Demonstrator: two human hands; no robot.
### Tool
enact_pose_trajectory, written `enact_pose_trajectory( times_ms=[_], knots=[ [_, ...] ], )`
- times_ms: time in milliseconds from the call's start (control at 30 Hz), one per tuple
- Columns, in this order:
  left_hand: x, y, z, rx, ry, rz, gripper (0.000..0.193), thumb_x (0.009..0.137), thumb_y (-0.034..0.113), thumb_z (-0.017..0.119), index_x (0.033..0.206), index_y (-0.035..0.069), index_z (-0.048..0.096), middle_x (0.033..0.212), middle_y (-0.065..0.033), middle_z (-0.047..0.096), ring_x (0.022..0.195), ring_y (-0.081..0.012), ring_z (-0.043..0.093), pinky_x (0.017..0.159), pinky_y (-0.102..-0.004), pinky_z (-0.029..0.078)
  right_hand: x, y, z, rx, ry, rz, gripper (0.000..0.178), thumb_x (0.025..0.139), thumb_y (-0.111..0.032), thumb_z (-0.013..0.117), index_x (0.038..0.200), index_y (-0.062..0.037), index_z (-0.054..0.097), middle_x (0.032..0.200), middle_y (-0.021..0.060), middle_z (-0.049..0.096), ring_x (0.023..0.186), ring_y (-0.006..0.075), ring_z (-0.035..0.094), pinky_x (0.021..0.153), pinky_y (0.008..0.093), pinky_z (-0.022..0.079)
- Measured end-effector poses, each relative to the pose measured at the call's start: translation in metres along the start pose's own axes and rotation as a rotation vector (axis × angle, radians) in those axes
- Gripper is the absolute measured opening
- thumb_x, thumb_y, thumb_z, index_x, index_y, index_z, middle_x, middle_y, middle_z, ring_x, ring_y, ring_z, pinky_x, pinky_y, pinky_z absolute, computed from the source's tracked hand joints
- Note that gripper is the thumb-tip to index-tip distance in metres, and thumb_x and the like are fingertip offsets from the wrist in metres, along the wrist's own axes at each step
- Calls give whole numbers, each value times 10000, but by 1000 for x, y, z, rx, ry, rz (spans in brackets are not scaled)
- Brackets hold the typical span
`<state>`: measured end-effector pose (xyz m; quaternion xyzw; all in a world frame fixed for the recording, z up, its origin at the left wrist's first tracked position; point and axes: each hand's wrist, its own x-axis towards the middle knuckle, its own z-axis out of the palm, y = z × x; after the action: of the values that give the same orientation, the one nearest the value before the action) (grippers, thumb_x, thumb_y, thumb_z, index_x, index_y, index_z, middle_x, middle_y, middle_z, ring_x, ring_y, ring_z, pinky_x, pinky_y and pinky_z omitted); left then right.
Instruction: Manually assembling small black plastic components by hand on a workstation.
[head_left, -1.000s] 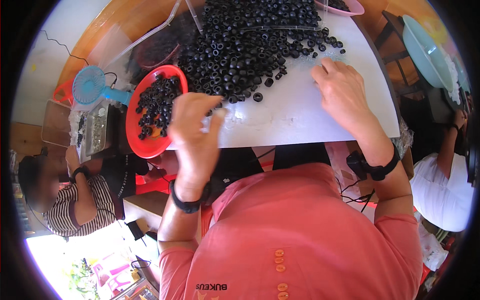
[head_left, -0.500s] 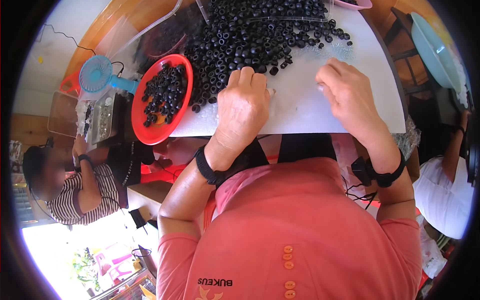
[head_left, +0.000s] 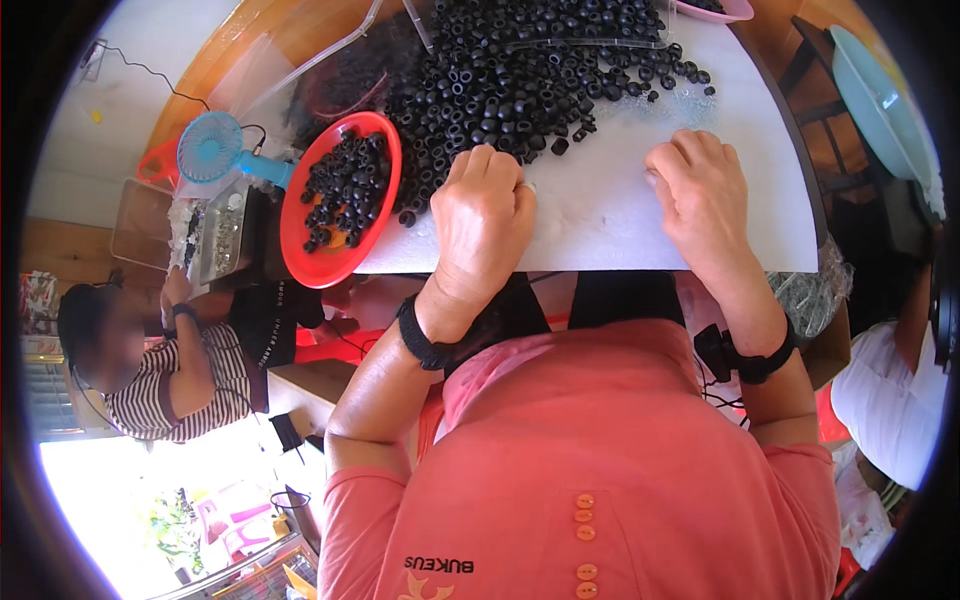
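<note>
My left hand (head_left: 484, 214) is closed in a fist-like pinch above the white tabletop, at the near edge of a heap of black ring-shaped beads (head_left: 500, 105). Whatever lies between its fingertips is hidden behind the hand. Farther right, my right hand (head_left: 704, 196) is also closed, thumb against curled fingers. Anything in that pinch is too small or too covered to make out. Small clear pieces (head_left: 695, 105) are scattered beyond it. Left of my left hand, a red plate (head_left: 290, 235) holds more of the black beads.
A blue fan (head_left: 210, 147) and a metal tray (head_left: 222, 240) stand to the left, beside a person in a striped shirt (head_left: 150, 400). At the right are a pale blue basin (head_left: 880, 105) and a person in white (head_left: 895, 395). A clear plastic edge (head_left: 590, 43) crosses the heap.
The whole view has shifted slightly to the right. My left hand has drawn a little left and nearer to me over the table. Both hands stay closed.
</note>
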<state>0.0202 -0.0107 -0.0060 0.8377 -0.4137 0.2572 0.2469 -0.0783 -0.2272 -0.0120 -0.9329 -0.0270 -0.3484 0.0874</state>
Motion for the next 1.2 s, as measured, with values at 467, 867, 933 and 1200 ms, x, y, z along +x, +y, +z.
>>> enact_pose_trajectory(
  times_ms=[467, 867, 933, 1200],
  knots=[
    [-18, 14, -10, -141, -41, -40, 168, 735, -34, 669, 899, 5, 679, 876, -102, 570, 796, -275, 566, 674, -367, 492, -5, -3, -12, 74, 27, -5, 161, 739, -22, 689, 827, -81, 568, 836, 67, 551, 862, 277, 557, 713, 401, 384],
    [-17, 17, -29, -1182, -194, -754, 154, 866, 31, 690, 1001, -43, 690, 767, -44, 657, 543, -73, 529, 479, -218, 403, 8, -52, -4, 854, 3, 172, 98, 801, 20, 669, 831, -26, 587, 749, 88, 584, 688, 242, 575, 627, 340, 450],
    [-18, 21, -28, -1288, -196, -799, 144, 865, 28, 687, 991, -43, 690, 779, -50, 663, 551, -80, 542, 481, -218, 406, 11, -59, 1, 913, 13, 144, 101, 819, 32, 667, 838, -18, 582, 755, 87, 591, 681, 227, 586, 616, 328, 457],
    [-20, 20, -26, -1517, -223, -925, 157, 881, 36, 685, 1009, -54, 676, 850, -100, 687, 603, -121, 592, 496, -232, 442, 16, -65, 0, 822, 2, 114, 106, 830, 38, 666, 836, -14, 574, 754, 91, 593, 668, 225, 579, 604, 321, 462]
  ],
)
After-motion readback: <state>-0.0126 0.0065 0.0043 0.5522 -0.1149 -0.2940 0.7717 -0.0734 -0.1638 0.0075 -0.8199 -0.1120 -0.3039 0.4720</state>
